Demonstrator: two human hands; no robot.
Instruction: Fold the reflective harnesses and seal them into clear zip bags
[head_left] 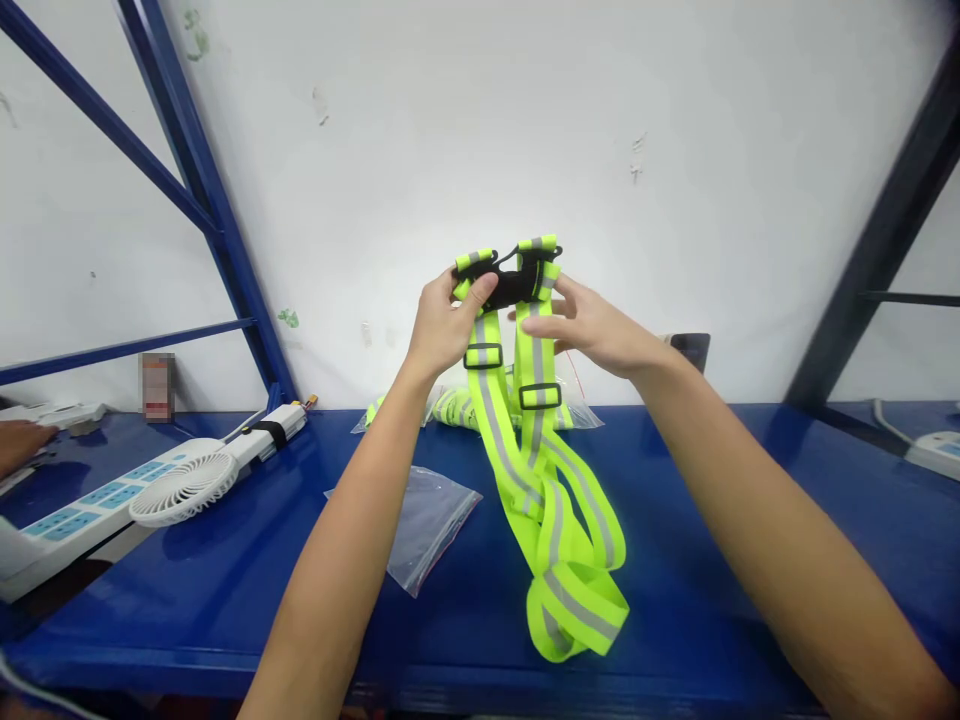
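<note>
A fluorescent yellow reflective vest made of straps (495, 415), with grey stripes and black slide buckles, hangs in front of me. Its lower loops lie bunched on the blue table. My left hand (448, 320) is closed on the black band (512, 288) at the top left, its thumb in front. Around the right strap, my right hand (592, 325) has its thumb in front and fingers partly hidden behind; the grip looks loose. A clear zip bag (431, 525) lies flat beside the straps. Behind the vest, more yellow straps (454, 408) lie in clear bags.
To the left are a white power strip (105, 505), a small white fan (184, 490) and a box (156, 388). Another person's hand (22, 445) shows at the far left edge. A dark object (690, 350) leans on the wall. Blue rack posts (217, 220) frame the table.
</note>
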